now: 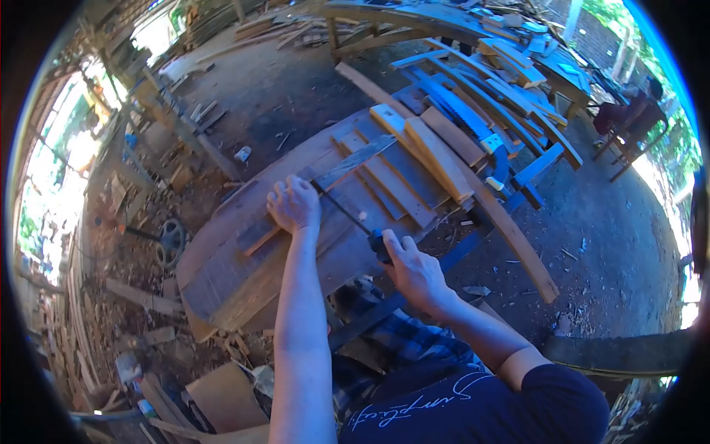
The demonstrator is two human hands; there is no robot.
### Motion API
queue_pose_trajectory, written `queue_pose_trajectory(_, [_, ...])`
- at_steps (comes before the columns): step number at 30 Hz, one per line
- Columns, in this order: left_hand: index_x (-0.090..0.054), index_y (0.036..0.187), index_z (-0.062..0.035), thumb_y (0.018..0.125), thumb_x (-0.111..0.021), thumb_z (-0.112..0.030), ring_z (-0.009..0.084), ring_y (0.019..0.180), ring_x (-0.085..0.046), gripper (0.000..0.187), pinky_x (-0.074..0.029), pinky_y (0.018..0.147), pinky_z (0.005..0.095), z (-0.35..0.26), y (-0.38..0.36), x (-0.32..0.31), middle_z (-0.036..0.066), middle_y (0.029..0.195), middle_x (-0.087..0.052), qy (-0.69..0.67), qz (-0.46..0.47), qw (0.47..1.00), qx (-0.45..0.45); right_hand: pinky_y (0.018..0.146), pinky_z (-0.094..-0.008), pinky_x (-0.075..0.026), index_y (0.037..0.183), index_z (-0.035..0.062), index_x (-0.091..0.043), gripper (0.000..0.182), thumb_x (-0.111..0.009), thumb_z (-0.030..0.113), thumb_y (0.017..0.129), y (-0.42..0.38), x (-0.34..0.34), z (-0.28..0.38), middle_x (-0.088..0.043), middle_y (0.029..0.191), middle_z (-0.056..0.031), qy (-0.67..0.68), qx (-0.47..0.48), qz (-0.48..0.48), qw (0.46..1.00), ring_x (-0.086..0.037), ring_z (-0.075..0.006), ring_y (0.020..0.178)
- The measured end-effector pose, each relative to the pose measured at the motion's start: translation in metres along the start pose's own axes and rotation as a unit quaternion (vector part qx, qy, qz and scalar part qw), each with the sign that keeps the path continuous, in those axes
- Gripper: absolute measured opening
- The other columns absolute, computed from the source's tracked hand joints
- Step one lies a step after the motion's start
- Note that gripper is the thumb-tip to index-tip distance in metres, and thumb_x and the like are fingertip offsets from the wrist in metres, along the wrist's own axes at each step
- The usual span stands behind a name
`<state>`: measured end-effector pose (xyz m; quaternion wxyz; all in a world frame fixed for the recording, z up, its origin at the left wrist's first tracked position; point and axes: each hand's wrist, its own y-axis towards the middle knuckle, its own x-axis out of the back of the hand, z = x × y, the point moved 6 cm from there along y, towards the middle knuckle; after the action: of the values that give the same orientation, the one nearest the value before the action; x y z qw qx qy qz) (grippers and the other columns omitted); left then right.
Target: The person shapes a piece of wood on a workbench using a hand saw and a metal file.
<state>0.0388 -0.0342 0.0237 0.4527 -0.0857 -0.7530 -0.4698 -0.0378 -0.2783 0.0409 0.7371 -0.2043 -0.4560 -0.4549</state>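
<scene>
My left hand (296, 205) is closed on a narrow wooden board (358, 161), its fingers curled over the wood. That board lies slantwise across a larger wooden work surface (214, 270). In my right hand (414, 272) is the dark handle of a tool with a long thin blade (344, 210). The blade runs up and left from my fist, and its far end meets the board right beside my left hand. Its kind does not show clearly from above. Several wooden strips (392, 183) lie just beyond the board.
A handsaw (462, 115) with a blue-looking blade lies among stacked planks at the right. One long plank (510, 235) sticks out towards me. Behind stands a cluttered bench (384, 16). Wood scraps cover the ground at the left near a handwheel (171, 243). A person (629, 111) sits at the far right.
</scene>
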Motion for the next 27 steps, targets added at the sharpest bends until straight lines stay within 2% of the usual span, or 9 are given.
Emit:
queue_pose_trajectory(1, [-0.064,0.079,-0.0131,0.086,-0.052,-0.025,0.033,0.084,-0.061,0.019,-0.048,0.075,0.0448,-0.003,0.002,0.004,0.01,0.088,-0.065,-0.002,-0.011,1.0,-0.013,0.058,-0.0461,-0.054,0.123,0.0085,-0.038,0.042,-0.057,0.022,0.089,0.003,0.008,0.0,-0.055,0.092,-0.0167,0.005,0.026,-0.019,0.999,-0.065,-0.0389,0.071])
queue_pose_trajectory(3, [-0.064,0.077,-0.0127,0.086,-0.052,-0.024,0.0327,0.083,-0.061,0.019,-0.048,0.074,0.0443,-0.001,0.004,-0.001,0.01,0.086,-0.065,-0.012,-0.032,0.999,-0.01,0.055,-0.0468,-0.053,0.123,0.0107,-0.038,0.042,-0.058,0.021,0.088,0.008,0.001,0.007,-0.054,0.091,-0.0165,-0.027,-0.001,0.002,1.0,-0.065,-0.0387,0.069])
queue_pose_trajectory(6, [-0.063,0.079,-0.0121,0.085,-0.054,-0.026,0.0309,0.084,-0.06,0.017,-0.049,0.071,0.0433,-0.003,0.002,-0.002,0.009,0.089,-0.064,0.016,-0.009,1.0,-0.026,0.061,-0.0505,-0.052,0.13,0.0102,-0.035,0.05,-0.06,0.023,0.088,0.007,-0.014,0.004,-0.055,0.095,-0.0223,0.018,-0.039,0.025,0.999,-0.063,-0.0433,0.072])
queue_pose_trajectory(9, [-0.063,0.08,-0.0114,0.086,-0.053,-0.025,0.0313,0.085,-0.061,0.017,-0.049,0.072,0.0439,-0.004,0.005,0.002,0.009,0.089,-0.064,0.039,0.005,0.999,-0.024,0.061,-0.051,-0.052,0.128,0.0107,-0.036,0.045,-0.058,0.021,0.089,0.016,-0.026,-0.002,-0.054,0.093,-0.0227,0.08,-0.034,-0.016,0.996,-0.062,-0.0436,0.071])
queue_pose_trajectory(12, [-0.063,0.081,-0.0112,0.086,-0.052,-0.024,0.0323,0.086,-0.061,0.018,-0.049,0.072,0.0444,-0.007,0.001,-0.003,0.009,0.09,-0.063,0.038,0.036,0.996,-0.074,0.062,-0.0495,-0.053,0.123,0.0119,-0.039,0.037,-0.054,0.016,0.089,0.049,-0.044,0.006,-0.054,0.093,-0.0197,0.109,-0.008,-0.031,0.994,-0.065,-0.0408,0.074])
queue_pose_trajectory(14, [-0.062,0.081,-0.0114,0.086,-0.05,-0.024,0.0329,0.085,-0.061,0.018,-0.049,0.072,0.0444,-0.006,0.004,-0.001,0.009,0.091,-0.063,0.036,0.036,0.998,-0.033,0.062,-0.0514,-0.051,0.121,0.0114,-0.039,0.035,-0.055,0.018,0.09,0.09,-0.056,0.013,-0.055,0.09,-0.0227,0.086,0.014,-0.1,0.991,-0.063,-0.0433,0.074])
queue_pose_trajectory(18, [-0.062,0.081,-0.0117,0.086,-0.05,-0.025,0.0326,0.085,-0.061,0.019,-0.048,0.072,0.0447,-0.004,0.007,-0.002,0.009,0.092,-0.064,0.045,0.034,0.998,0.006,0.063,-0.0507,-0.052,0.118,0.0107,-0.039,0.034,-0.055,0.02,0.09,0.104,-0.045,0.017,-0.057,0.092,-0.0233,0.116,-0.018,-0.072,0.991,-0.063,-0.0428,0.077])
queue_pose_trajectory(23, [-0.062,0.083,-0.013,0.089,-0.05,-0.026,0.0316,0.087,-0.06,0.019,-0.047,0.074,0.0442,-0.002,0.005,-0.004,0.008,0.093,-0.063,0.048,0.057,0.997,-0.004,0.063,-0.049,-0.052,0.115,0.0077,-0.04,0.036,-0.059,0.024,0.09,0.098,-0.015,0.026,-0.058,0.092,-0.0235,0.091,0.027,-0.017,0.995,-0.064,-0.0409,0.075])
queue_pose_trajectory(27, [-0.062,0.083,-0.0121,0.091,-0.049,-0.026,0.0309,0.089,-0.059,0.021,-0.047,0.076,0.0425,-0.003,0.005,-0.004,0.008,0.093,-0.062,0.028,0.043,0.999,-0.011,0.063,-0.0485,-0.052,0.117,0.0066,-0.04,0.039,-0.061,0.024,0.089,0.107,0.027,0.044,-0.058,0.09,-0.0224,0.107,0.031,-0.082,0.99,-0.063,-0.041,0.073])
